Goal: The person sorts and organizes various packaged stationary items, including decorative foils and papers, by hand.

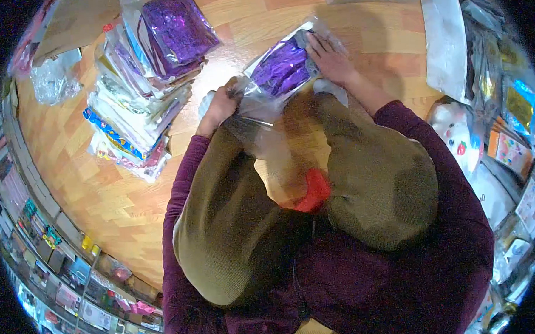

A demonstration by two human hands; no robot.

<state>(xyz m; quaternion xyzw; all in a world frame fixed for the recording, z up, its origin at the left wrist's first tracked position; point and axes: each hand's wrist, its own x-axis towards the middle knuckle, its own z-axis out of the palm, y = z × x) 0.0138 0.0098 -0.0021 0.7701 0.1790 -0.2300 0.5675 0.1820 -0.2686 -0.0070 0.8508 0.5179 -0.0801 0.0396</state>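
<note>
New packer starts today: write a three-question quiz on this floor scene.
1. True or false: the right hand presses flat on the purple foil packet.
2. What does the left hand pinch? A) the clear bag's open end B) a red cloth C) a white sheet
3. On which side of the person does the stack of packets lie?

Key: 1 true; 2 A; 3 the left, on the wooden floor.
</note>
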